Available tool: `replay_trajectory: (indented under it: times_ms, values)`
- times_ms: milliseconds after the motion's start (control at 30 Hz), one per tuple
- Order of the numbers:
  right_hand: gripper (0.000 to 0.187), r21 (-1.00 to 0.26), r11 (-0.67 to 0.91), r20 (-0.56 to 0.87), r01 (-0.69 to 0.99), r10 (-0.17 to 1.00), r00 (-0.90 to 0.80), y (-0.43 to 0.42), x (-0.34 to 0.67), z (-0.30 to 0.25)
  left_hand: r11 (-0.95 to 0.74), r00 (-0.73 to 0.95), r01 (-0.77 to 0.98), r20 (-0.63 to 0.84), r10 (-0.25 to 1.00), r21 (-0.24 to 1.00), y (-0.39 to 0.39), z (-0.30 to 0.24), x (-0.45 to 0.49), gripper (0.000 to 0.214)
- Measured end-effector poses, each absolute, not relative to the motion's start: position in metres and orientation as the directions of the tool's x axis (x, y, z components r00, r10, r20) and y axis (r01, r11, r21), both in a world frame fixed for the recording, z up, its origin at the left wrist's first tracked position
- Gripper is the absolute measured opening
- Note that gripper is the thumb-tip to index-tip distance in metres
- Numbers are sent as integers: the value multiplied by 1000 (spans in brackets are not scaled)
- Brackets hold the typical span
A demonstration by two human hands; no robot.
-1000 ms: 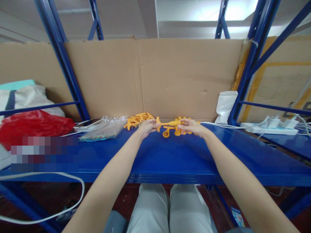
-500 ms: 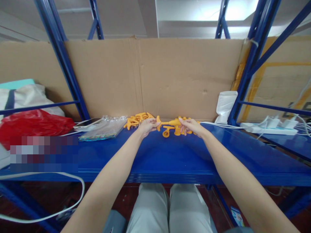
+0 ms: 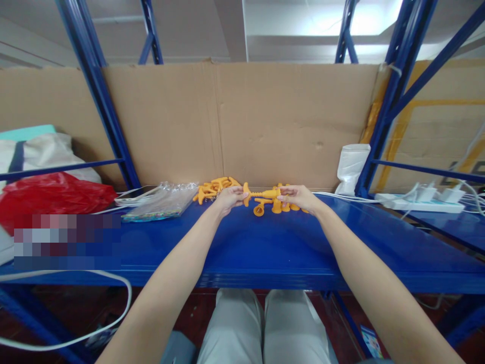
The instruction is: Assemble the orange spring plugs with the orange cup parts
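My left hand (image 3: 230, 199) is closed on the crosspiece of a yellow plastic T-handled screw (image 3: 256, 194), which lies level and points right. My right hand (image 3: 301, 196) pinches the far end of a yellow plastic tube (image 3: 270, 194), in line with the screw. The ribbed shaft meets the tube's left end; how deep it sits inside, I cannot tell. Just below lies a loose yellow part (image 3: 258, 209) with a round open end. More yellow tube-like parts (image 3: 278, 206) stand behind and under my right hand. Beyond my left hand is a pile of yellow T-handled parts (image 3: 219, 184).
On the blue shelf (image 3: 257, 247), a clear plastic bag stack (image 3: 162, 202) lies left of the pile. A red bag (image 3: 56, 197) is farther left. A white pouch (image 3: 352, 169) leans at the right, near a power strip (image 3: 420, 202). Cardboard (image 3: 273, 116) closes the back.
My right hand has shifted its fingers to the tube's right end and turned slightly, showing more of the tube. My left hand stays on the T-handle.
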State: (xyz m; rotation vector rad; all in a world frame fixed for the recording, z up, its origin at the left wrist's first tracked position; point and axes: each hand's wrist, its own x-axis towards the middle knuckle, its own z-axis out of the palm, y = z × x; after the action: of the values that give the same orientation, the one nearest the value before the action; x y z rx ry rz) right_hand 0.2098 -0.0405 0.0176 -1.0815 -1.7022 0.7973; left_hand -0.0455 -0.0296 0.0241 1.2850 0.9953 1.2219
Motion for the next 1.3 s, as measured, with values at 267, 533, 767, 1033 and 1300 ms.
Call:
replay_trajectory:
  times_ms: [267, 533, 767, 1033, 1300]
  values:
    - [33, -849, 392, 341, 354, 919, -200, -44, 208, 19, -98, 116, -72, 106, 988, 993, -32, 26, -45, 21]
    - [70, -856, 429, 381, 288, 900, -209, -36, 212, 13, -93, 120, -69, 101, 988, 993, -29, 25, -48, 23]
    - [46, -831, 448, 403, 330, 894, -197, -35, 210, 13, -110, 139, -63, 118, 983, 992, -27, 23, -49, 25]
    - [42, -832, 434, 401, 344, 901, -167, -37, 208, 14, -113, 133, -57, 120, 984, 992, -27, 22, -48, 27]
    - [41, -847, 429, 399, 313, 903, -158, -36, 206, 13, -125, 133, -50, 131, 982, 991, -27, 20, -48, 29]
